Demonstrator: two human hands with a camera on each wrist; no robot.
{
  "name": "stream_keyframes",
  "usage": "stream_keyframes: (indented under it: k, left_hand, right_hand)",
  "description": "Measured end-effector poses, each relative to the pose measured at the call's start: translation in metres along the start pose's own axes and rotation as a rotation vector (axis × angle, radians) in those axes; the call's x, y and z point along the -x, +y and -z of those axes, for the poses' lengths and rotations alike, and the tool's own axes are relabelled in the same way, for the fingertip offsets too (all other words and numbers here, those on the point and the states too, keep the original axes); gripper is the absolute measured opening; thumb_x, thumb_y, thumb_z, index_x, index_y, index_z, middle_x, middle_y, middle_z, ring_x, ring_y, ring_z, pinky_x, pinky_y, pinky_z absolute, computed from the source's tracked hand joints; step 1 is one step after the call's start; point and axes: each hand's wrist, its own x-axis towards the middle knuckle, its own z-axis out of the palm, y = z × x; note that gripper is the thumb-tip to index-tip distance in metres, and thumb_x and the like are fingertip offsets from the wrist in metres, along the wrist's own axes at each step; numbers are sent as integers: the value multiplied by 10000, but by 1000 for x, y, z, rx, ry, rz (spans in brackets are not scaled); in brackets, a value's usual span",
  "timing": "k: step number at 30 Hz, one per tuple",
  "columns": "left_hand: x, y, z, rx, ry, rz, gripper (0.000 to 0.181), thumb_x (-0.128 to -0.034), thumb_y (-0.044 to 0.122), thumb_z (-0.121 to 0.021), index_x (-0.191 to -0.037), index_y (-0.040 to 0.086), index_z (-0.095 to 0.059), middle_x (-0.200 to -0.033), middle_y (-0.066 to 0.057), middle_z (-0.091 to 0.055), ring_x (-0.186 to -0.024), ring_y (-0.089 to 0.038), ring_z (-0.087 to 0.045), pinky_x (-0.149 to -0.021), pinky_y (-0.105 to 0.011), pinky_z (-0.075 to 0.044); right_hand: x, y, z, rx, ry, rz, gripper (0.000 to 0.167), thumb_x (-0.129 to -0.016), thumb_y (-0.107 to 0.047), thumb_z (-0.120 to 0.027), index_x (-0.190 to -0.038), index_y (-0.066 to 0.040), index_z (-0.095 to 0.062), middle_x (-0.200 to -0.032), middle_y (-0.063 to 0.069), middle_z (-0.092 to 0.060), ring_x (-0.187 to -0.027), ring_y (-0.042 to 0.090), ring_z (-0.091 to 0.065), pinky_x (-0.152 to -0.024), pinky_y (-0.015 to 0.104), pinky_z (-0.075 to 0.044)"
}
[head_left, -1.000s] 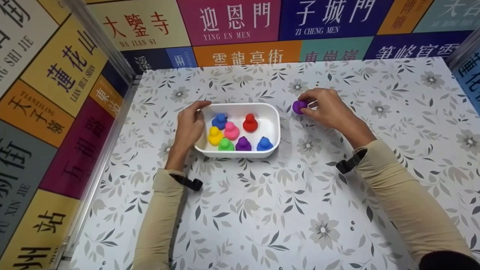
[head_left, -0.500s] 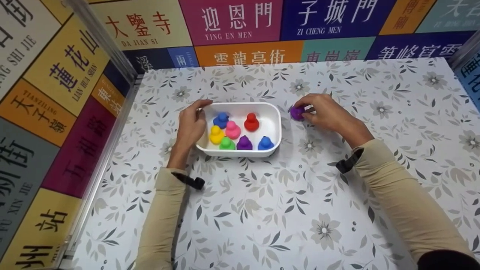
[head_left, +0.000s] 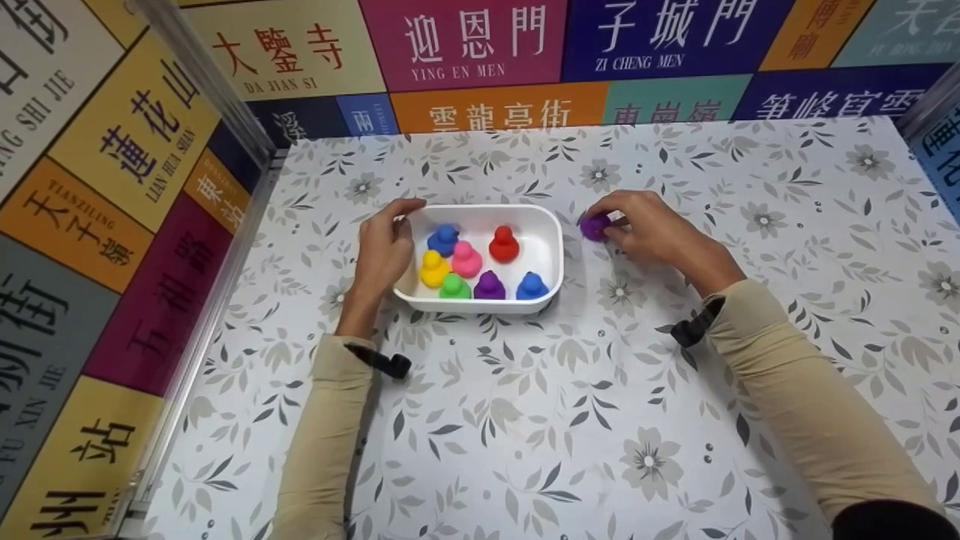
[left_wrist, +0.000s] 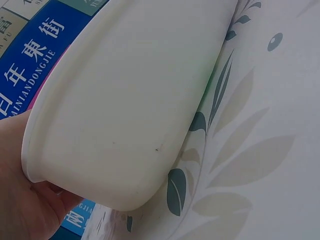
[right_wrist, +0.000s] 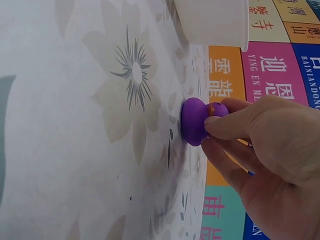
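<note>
Purple duck (head_left: 592, 228) stood on the bench (head_left: 510, 427) just right of the tub (head_left: 556, 236), its head pinched between the right hand's (head_left: 646, 227) thumb and fingers, while the left hand (head_left: 384, 244) gripped the tub's left end by the rim. White tub wall rose between it and seven more ducks (head_left: 504, 246); lettered panels (head_left: 472, 45) lined the back and left. Smooth, round-cornered tub, plump little ducks, and grey leaves and blossoms patterned the bench.

Tub (left_wrist: 120, 105) partly outside left-wrist view
</note>
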Motion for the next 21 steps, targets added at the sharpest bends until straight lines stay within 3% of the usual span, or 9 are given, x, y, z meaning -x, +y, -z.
stream_keyframes:
  k: [6,14,21]
  left_hand:
    - [0,0,-1,8,6,1,415,-1041,-25,-498,-1329,115,-762,-1349,-83,-768,-1325,-197,-669,-1158,-367,-518]
    - [0,-1,-1,5,13,-4,404,-1044,-13,-510,-1325,116,-770,-1351,-78,-771,-1341,-191,-667,-1160,-358,-514]
    - [-1,-2,-1,16,4,3,412,-1045,-20,-497,-1334,108,-762,-1355,-92,-765,-1316,-198,-674,-1147,-362,-527]
  right_hand:
    - [0,1,-1,-5,-2,2,375,-952,124,-660,-1267,-45,-775,-1257,163,-769,-1232,341,-700,-1072,520,-584]
    - [4,-2,5,52,-29,-57,555,-975,21,-706,-1508,-106,-619,-1488,196,-651,-1408,418,-589,-1207,600,-451]
    - [7,-11,15,91,25,-34,467,-1000,-45,-702,-1460,-112,-662,-1479,178,-663,-1351,413,-614,-1144,623,-479]
